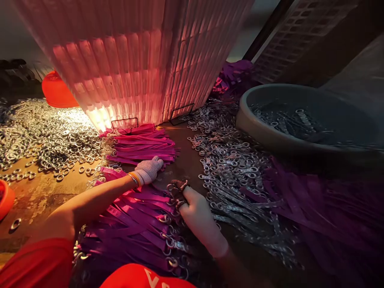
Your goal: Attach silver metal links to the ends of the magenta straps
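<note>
My left hand (149,170), in a white dotted knit glove, is closed over the loose ends of a bundle of pink straps (141,146); what its fingers hold, if anything, is hidden. My right hand (193,206) wears dark covers on its fingers, which are curled in, and I cannot make out what is in them. Just below and to the left of it lies a pile of purple straps (129,224) with metal rings and clasps (178,245) at their right ends.
Loose metal rings (72,140) are heaped at the left. Metal clasps (234,172) spread over the right side, below a large grey basin (249,110) holding more metal pieces. Purple straps (300,216) lie far right. A ribbed translucent panel (135,68) stands behind. A red cap (144,278) shows at the bottom.
</note>
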A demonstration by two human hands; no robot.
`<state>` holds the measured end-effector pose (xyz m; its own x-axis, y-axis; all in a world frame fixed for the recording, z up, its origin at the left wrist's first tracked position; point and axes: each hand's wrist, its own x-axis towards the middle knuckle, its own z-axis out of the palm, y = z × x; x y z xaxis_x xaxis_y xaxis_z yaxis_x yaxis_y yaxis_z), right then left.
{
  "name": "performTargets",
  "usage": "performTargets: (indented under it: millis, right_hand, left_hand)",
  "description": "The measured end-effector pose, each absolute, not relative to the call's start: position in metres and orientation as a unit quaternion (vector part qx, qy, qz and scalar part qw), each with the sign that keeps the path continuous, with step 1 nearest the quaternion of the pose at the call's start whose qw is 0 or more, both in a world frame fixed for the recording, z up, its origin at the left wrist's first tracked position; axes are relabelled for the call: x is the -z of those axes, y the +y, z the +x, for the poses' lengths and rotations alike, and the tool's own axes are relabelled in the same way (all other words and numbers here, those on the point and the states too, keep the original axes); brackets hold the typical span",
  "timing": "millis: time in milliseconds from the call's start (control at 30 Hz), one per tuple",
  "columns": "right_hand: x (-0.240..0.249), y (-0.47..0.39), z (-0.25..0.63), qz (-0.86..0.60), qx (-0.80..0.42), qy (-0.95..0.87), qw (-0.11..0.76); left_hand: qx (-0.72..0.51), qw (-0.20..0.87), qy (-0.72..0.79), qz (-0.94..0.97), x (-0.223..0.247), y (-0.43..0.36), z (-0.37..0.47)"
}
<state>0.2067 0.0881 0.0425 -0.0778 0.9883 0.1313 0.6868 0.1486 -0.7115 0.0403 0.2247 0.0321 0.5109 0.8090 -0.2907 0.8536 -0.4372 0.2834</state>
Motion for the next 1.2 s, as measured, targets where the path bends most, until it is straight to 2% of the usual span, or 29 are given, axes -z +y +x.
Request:
performTargets:
  millis: [200, 367, 433, 500, 567, 633, 733, 833, 1033, 1100, 1200]
  right_hand:
    - [-0.039, 0.085, 0.202, -0.591, -0.229, -0.715, 0.295]
    - [-0.042, 0.088, 0.206, -0.597, -0.215, -0.703, 0.321]
    - [-0.048, 0.090, 0.206, -0.580, -0.215, -0.714, 0.328]
    - [-0.056, 0.093, 0.203, -0.572, -0.208, -0.728, 0.316]
    - [-0.063, 0.096, 0.198, -0.583, -0.188, -0.740, 0.278]
    - [-0.070, 0.097, 0.190, -0.606, -0.154, -0.751, 0.212]
    - [-0.081, 0.095, 0.179, -0.616, -0.112, -0.773, 0.105]
    - [-0.088, 0.091, 0.174, -0.590, -0.087, -0.802, 0.043]
    - [-0.082, 0.088, 0.173, -0.596, -0.072, -0.800, 0.013]
    - [-0.080, 0.089, 0.174, -0.613, -0.080, -0.786, 0.015]
    - [-0.084, 0.091, 0.178, -0.619, -0.095, -0.779, 0.016]
  left_hand:
    - [0.007, 0.249, 0.494, 0.833, -0.028, 0.231, 0.040]
    - [-0.059, 0.346, 0.483, 0.802, -0.042, 0.225, 0.031]
    - [-0.083, 0.412, 0.474, 0.774, -0.055, 0.210, 0.025]
    - [-0.126, 0.521, 0.462, 0.707, -0.071, 0.191, 0.019]
    - [-0.163, 0.620, 0.455, 0.618, -0.087, 0.170, 0.015]
    - [-0.174, 0.659, 0.461, 0.568, -0.097, 0.154, 0.012]
    - [-0.158, 0.661, 0.471, 0.563, -0.102, 0.139, 0.007]
    - [-0.123, 0.647, 0.462, 0.595, -0.096, 0.137, 0.001]
    - [-0.089, 0.431, 0.417, 0.795, -0.080, 0.144, 0.002]
    - [-0.074, 0.437, 0.402, 0.801, -0.077, 0.146, 0.003]
    - [-0.085, 0.525, 0.414, 0.739, -0.077, 0.143, 0.003]
